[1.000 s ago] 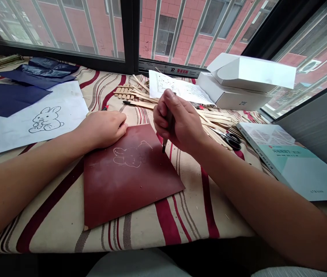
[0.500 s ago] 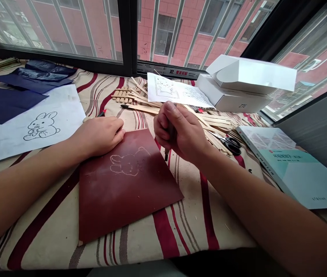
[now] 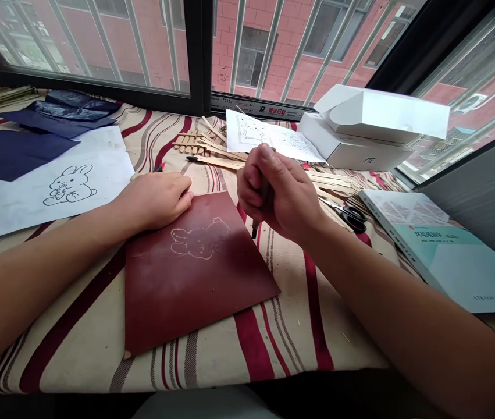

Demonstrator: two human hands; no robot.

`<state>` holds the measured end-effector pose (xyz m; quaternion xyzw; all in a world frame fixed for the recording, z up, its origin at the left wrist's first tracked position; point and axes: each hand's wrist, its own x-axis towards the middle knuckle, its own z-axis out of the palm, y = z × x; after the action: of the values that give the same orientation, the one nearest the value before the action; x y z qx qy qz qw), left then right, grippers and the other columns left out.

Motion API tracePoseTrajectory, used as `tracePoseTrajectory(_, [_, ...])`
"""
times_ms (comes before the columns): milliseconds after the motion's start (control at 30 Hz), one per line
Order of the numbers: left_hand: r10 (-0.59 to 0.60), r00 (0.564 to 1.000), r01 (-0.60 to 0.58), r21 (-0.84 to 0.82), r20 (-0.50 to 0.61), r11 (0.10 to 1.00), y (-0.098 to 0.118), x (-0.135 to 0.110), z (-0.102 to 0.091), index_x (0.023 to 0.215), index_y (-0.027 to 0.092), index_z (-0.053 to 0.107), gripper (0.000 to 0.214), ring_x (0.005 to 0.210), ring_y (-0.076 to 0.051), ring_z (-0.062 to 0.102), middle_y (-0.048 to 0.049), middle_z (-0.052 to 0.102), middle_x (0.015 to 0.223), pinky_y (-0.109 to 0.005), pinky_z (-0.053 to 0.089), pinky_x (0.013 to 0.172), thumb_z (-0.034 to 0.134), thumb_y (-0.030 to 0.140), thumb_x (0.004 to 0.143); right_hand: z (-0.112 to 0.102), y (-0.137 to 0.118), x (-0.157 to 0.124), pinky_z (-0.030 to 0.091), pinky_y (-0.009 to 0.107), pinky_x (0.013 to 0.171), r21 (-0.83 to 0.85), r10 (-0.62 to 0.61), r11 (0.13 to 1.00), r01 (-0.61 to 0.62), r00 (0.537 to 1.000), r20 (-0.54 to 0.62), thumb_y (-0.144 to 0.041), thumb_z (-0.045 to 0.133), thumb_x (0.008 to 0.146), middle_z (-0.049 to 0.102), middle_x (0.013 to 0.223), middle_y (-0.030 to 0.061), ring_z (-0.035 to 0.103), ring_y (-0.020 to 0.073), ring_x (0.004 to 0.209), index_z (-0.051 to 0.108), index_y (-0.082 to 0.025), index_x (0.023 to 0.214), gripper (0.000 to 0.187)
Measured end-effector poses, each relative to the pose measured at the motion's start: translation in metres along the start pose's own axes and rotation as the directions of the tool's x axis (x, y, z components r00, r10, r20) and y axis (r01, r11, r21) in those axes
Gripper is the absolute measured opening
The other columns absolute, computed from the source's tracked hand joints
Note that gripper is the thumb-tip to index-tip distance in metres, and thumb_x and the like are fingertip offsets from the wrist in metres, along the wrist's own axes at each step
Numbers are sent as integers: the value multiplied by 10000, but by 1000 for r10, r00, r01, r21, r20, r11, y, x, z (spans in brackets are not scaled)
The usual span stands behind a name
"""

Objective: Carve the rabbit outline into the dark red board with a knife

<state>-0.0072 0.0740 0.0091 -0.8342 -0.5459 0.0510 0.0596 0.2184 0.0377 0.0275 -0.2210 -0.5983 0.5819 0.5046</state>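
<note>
A dark red board (image 3: pixel 195 273) lies on the striped cloth, with a pale rabbit outline (image 3: pixel 199 240) scratched into its upper part. My left hand (image 3: pixel 155 198) rests on the board's top left corner, fingers curled and pressing down on it. My right hand (image 3: pixel 280 195) is a fist around a thin dark carving tool (image 3: pixel 255 227), held upright with its tip pointing down just off the board's right edge.
A white sheet with a rabbit drawing (image 3: pixel 70 185) and dark blue sheets (image 3: pixel 11 152) lie at the left. Wooden sticks (image 3: pixel 212 151), a printed sheet (image 3: pixel 269 137), a white box (image 3: pixel 360 134), black scissors (image 3: pixel 352 216) and a book (image 3: pixel 443 250) lie behind and to the right.
The view has shifted slightly up and down. My right hand has lifted a little with the tool; my left hand stays on the board's corner.
</note>
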Motion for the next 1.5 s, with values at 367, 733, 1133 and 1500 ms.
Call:
tracePoseTrajectory(367, [-17,1000,17,-25,-6,1000,0,1,1,1053,200,700,445,1081,-394,738,-182,776,1116,-489,502,816,331,430,962,-1,0,0,294,240,375,-36,15,999,-14,999,37,-765,638,974,418,562,-64,323,71,428,452,-240,702,619])
tracePoseTrajectory(733, [-17,1000,17,23,6,1000,1,1,1,1048,201,665,457,1068,-386,735,-175,770,1138,-474,478,795,289,450,978,2,-2,0,297,240,384,-27,-11,1000,11,1000,-10,-773,660,956,425,546,-64,318,71,427,469,-231,690,633])
tracePoseTrajectory(1133, [-27,999,26,35,32,999,3,0,-3,1154,160,708,525,1116,-399,738,-193,771,1189,-485,521,848,287,425,985,-5,2,4,313,207,376,-4,-26,1000,26,996,80,-729,649,992,444,555,-65,357,59,426,472,-223,709,606])
tracePoseTrajectory(1500, [-25,999,24,37,36,999,3,0,-3,1166,161,704,529,1110,-391,734,-185,770,1190,-480,515,842,283,426,988,-3,-1,2,304,213,376,-3,-28,1000,28,998,48,-722,659,991,445,546,-65,359,59,420,476,-221,703,606])
